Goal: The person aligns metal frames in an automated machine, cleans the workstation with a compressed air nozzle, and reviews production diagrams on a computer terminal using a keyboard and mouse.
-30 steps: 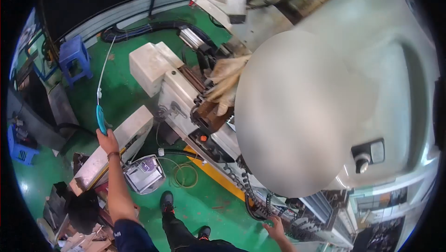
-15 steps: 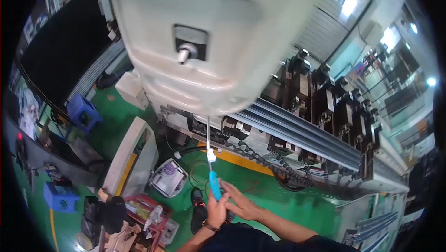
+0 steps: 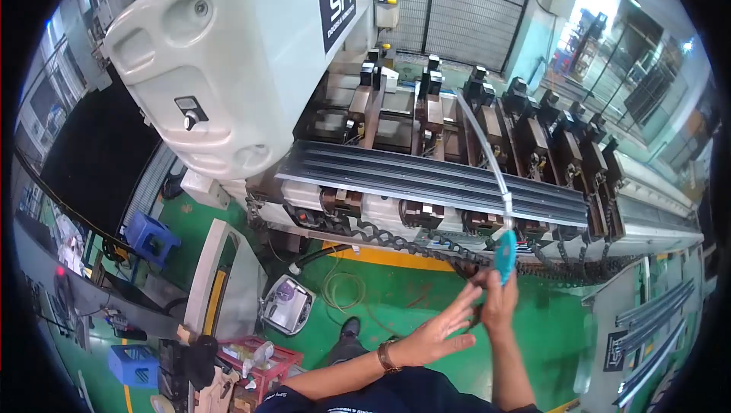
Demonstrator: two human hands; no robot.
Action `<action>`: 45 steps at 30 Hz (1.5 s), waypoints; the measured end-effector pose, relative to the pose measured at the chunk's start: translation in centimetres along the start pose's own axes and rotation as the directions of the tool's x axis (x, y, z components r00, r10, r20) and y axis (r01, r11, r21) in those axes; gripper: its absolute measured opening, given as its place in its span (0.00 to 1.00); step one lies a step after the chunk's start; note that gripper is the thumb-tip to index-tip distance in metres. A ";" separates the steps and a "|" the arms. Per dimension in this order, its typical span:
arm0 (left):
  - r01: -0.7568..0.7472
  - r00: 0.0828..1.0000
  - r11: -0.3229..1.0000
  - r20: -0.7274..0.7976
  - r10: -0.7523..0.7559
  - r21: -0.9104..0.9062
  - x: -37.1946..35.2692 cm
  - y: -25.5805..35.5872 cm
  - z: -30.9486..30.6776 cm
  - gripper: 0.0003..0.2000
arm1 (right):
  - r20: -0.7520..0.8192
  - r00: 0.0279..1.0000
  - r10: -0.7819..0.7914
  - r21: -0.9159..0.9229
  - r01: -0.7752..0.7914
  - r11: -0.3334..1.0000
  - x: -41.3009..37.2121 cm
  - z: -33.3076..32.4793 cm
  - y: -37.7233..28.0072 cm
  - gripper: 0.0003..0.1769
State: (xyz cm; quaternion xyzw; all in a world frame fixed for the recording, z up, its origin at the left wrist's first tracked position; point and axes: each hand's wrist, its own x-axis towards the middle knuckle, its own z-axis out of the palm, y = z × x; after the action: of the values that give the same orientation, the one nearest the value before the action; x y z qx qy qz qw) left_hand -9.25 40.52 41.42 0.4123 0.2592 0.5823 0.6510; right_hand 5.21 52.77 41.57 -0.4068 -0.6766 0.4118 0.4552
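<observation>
The right hand (image 3: 499, 302) is closed around the lower end of a blue tool (image 3: 504, 255). It holds the tool upright in front of the body, so the tip points up at the long machine (image 3: 251, 55) and not down at the floor (image 3: 396, 306). A clear hose (image 3: 483, 150) joins the top of the tool and arcs up and back over the row of dark units on the machine, which seems to be why the tool is carried high: the hose hangs free of the grey rail (image 3: 426, 177) and of the black cable chain (image 3: 381, 238) beneath it. The left hand (image 3: 442, 329) is open with its fingers spread and grips nothing. It sits just beside the right hand, its fingertips near the base of the tool, and I judge it is placed there to steady or adjust the tool. A band (image 3: 387, 356) circles the left wrist. Below the hands, one shoe (image 3: 349, 329) stands on the green floor near a yellow line (image 3: 396, 259). A red crate (image 3: 255, 356) and a blue stool (image 3: 152, 239) stand well apart to the left.
</observation>
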 end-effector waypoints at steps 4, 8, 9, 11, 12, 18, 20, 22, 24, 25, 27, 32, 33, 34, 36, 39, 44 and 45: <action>0.220 0.974 0.963 -0.088 -0.209 0.153 -1.8 -1.4 -3.6 0.30 | 0.094 0.919 0.384 -0.241 -0.353 0.904 2.7 -7.5 -6.1 0.16; 0.346 0.899 0.928 -0.332 -0.285 0.141 -5.1 -2.3 -9.7 0.25 | 0.237 0.851 0.469 -0.263 -0.409 0.874 3.4 -9.3 -10.5 0.16; 0.336 0.891 0.926 -0.379 -0.252 0.173 -6.1 -2.7 -11.3 0.24 | 0.265 0.851 0.453 -0.254 -0.392 0.884 3.8 -8.9 -10.7 0.16; 0.356 0.867 0.915 -0.432 -0.247 0.191 -7.5 -2.6 -13.8 0.23 | 0.235 0.879 0.414 -0.250 -0.357 0.900 5.1 -7.2 -10.1 0.15; 0.363 0.855 0.910 -0.460 -0.240 0.199 -8.1 -2.4 -14.7 0.22 | 0.276 0.861 0.427 -0.236 -0.370 0.899 5.7 -6.1 -9.7 0.15; 0.374 0.811 0.904 -0.546 -0.211 0.207 -9.8 -1.0 -19.6 0.23 | 0.442 0.807 0.393 -0.157 -0.362 0.919 9.1 5.3 -12.1 0.15; 0.388 0.805 0.895 -0.554 -0.214 0.219 -10.0 -0.3 -20.6 0.22 | 0.570 0.727 0.383 -0.188 -0.338 0.922 10.4 8.2 -11.1 0.15; 0.379 0.812 0.892 -0.551 -0.192 0.247 -10.0 0.0 -21.9 0.22 | 0.594 0.711 0.377 -0.180 -0.339 0.923 11.4 10.9 -10.6 0.16; 0.382 0.810 0.889 -0.554 -0.190 0.252 -10.0 0.3 -23.0 0.23 | 0.525 0.756 0.392 -0.152 -0.370 0.917 11.9 13.2 -10.6 0.16; 0.385 0.809 0.888 -0.555 -0.193 0.252 -10.1 0.4 -23.3 0.23 | 0.535 0.743 0.403 -0.134 -0.396 0.908 12.3 14.0 -10.3 0.18; 0.403 0.814 0.876 -0.542 -0.210 0.266 -10.1 0.4 -24.4 0.23 | 0.563 0.731 0.385 -0.113 -0.393 0.912 12.7 15.2 -9.5 0.18; 0.447 0.814 0.852 -0.520 -0.259 0.275 -9.3 1.4 -25.5 0.24 | 0.510 0.751 0.419 -0.111 -0.425 0.898 14.4 17.5 -9.3 0.18; 0.441 0.821 0.852 -0.511 -0.256 0.282 -9.2 1.0 -26.0 0.24 | 0.503 0.755 0.421 -0.128 -0.417 0.900 14.7 18.0 -8.9 0.18; 0.435 0.828 0.853 -0.501 -0.252 0.290 -9.1 0.7 -26.3 0.23 | 0.516 0.751 0.411 -0.104 -0.422 0.901 14.7 18.3 -8.4 0.18; 0.435 0.833 0.850 -0.491 -0.254 0.298 -8.8 0.9 -26.4 0.23 | 0.538 0.747 0.390 -0.057 -0.430 0.901 14.5 18.6 -7.9 0.18; 0.399 0.855 0.851 -0.474 -0.210 0.343 -8.5 0.4 -26.8 0.25 | 0.551 0.733 0.399 -0.112 -0.409 0.906 12.8 16.7 -8.7 0.17; 0.412 0.844 0.804 -0.511 -0.160 0.429 -7.0 -0.6 -28.6 0.28 | 0.243 0.849 0.469 -0.391 -0.357 0.848 7.1 7.8 -11.6 0.23; 0.377 0.856 0.812 -0.502 -0.121 0.446 -6.4 -0.5 -29.0 0.29 | 0.152 0.872 0.465 -0.434 -0.364 0.824 5.5 5.9 -11.9 0.22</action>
State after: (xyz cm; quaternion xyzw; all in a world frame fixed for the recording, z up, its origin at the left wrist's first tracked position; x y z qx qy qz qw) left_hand -33.91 41.10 24.86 0.3901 0.6062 0.4739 0.5058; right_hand -3.90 52.87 52.70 -0.5723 -0.6913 0.4055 0.1736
